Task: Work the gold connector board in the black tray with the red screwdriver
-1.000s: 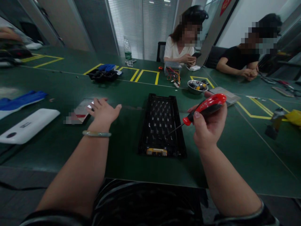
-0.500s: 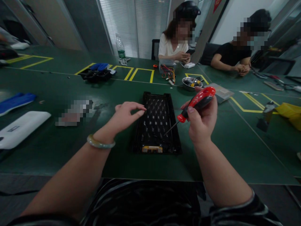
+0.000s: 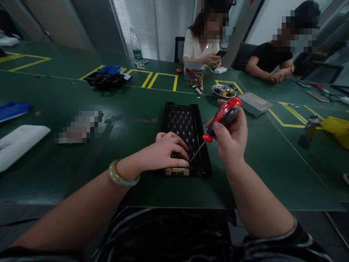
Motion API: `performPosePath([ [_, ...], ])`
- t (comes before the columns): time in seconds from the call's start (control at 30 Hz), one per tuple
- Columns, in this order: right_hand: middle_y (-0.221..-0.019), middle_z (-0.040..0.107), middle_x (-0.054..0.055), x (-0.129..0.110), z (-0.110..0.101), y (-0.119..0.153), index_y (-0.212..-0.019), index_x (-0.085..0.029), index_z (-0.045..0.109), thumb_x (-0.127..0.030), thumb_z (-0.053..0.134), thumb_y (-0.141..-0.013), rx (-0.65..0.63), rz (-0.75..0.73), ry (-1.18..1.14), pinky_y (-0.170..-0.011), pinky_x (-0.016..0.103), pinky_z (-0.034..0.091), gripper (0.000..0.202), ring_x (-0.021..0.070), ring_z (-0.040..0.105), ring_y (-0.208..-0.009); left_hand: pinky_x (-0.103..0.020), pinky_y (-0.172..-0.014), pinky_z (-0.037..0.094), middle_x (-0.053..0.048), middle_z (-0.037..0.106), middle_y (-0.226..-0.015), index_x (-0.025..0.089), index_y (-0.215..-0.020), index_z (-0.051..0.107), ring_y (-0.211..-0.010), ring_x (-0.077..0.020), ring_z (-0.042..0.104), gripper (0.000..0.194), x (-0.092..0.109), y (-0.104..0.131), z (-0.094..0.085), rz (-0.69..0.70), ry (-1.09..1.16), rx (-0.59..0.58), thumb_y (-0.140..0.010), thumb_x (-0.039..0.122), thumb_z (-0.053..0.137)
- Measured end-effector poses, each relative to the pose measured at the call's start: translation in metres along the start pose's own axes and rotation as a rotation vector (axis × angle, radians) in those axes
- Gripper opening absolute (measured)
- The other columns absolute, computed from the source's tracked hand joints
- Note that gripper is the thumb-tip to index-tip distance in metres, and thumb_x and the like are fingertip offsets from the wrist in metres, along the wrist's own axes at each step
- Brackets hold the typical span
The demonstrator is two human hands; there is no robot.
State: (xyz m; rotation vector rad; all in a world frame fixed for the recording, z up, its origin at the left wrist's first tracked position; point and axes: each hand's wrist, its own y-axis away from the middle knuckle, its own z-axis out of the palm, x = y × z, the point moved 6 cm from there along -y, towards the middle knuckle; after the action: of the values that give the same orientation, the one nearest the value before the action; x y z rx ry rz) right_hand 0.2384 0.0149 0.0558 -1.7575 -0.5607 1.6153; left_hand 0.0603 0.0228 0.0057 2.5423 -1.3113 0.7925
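A black open plastic housing (image 3: pixel 206 153) with a patterned floor lies on the green table in front of me. At its near end is a yellow-orange circuit board (image 3: pixel 176 172). My right hand (image 3: pixel 231 133) grips a red and black screwdriver (image 3: pixel 224 114), its shaft slanting down and left to the housing's near end. My left hand (image 3: pixel 166 151) rests over the housing, fingers apart. Its thumb and forefinger tips lie close to the screwdriver's tip, just above the board. Whether anything small lies under those fingertips is hidden.
A metal bowl (image 3: pixel 223 92) of parts and a grey flat plate (image 3: pixel 255 103) lie beyond my right hand. Bundled wires (image 3: pixel 196 82) and a black tray (image 3: pixel 105 80) are farther back. To the left lies a white casing (image 3: pixel 23 145). Two people sit across the table.
My left hand has moved right and toward me, from the housing's left edge to beside the screwdriver tip. The right hand and screwdriver have shifted slightly left, the tip now nearer the board.
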Motion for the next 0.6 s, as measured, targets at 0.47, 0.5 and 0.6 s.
performPosePath([
  [0.47,-0.128,0.062,0.004,0.001,-0.005,0.0,-0.12,-0.034,0.056,-0.037,0.069,-0.081,0.053,0.046,0.09,-0.063,0.039,0.06,0.041,0.0163,0.064,-0.074,-0.046,-0.103,0.021,0.003,0.075,-0.116,0.034,-0.091,0.079,-0.121,-0.0264,0.053,0.021,0.003,-0.005,0.015,-0.02,0.025,-0.048,-0.092,0.051,0.067],
  [0.5,-0.129,0.061,0.004,0.001,-0.006,-0.001,-0.121,-0.034,0.055,-0.038,0.068,-0.081,0.057,0.047,0.099,-0.063,0.039,0.06,0.042,0.016,0.064,-0.073,-0.046,-0.103,0.022,0.003,0.075,-0.115,0.035,-0.092,0.08,-0.121,-0.0264,0.053,0.021,0.003,-0.006,0.015,-0.031,0.037,-0.062,-0.092,0.051,0.066],
  [0.6,-0.132,0.061,0.004,0.002,-0.008,-0.002,-0.121,-0.034,0.053,-0.039,0.065,-0.082,0.057,0.055,0.116,-0.065,0.04,0.062,0.041,0.0152,0.064,-0.071,-0.044,-0.104,0.024,0.003,0.075,-0.115,0.035,-0.091,0.081,-0.12,-0.0259,0.055,0.021,0.004,-0.007,0.014,-0.064,0.085,-0.09,-0.092,0.051,0.066],
])
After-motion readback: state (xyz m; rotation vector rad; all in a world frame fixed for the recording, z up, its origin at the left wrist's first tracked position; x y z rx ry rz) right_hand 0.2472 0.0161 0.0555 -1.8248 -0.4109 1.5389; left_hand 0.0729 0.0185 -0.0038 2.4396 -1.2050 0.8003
